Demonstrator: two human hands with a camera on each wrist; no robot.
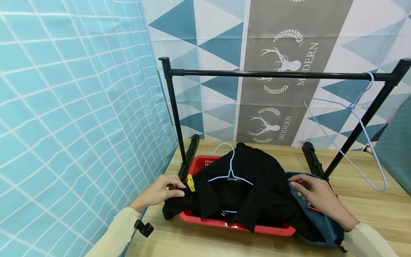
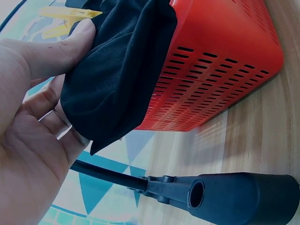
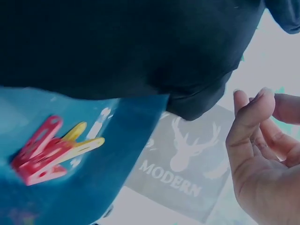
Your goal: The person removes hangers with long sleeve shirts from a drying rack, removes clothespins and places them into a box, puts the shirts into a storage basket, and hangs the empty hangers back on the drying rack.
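A black collared garment (image 1: 257, 167) lies over the red basket (image 1: 212, 223), with a pale blue hanger (image 1: 231, 167) inside its collar. My left hand (image 1: 163, 191) pinches the garment's left end; the thumb lies on top of the cloth in the left wrist view. Beside that thumb a yellow clothespin (image 1: 191, 182) sits on the fabric. On the other side my right hand (image 1: 316, 194) is above the blue basin (image 1: 324, 228), near the garment, its fingers loosely bent. The right wrist view shows nothing in it, and red clothespins (image 3: 42, 157) and yellow clothespins (image 3: 86, 145) in the basin.
A black rack rail (image 1: 273, 74) spans behind the basket on two posts with long feet (image 1: 313, 159). Another pale blue hanger (image 1: 348, 160) hangs at its right end. Wooden tabletop (image 1: 179, 239) shows in front; a blue tiled sheet (image 1: 80, 107) hangs at left.
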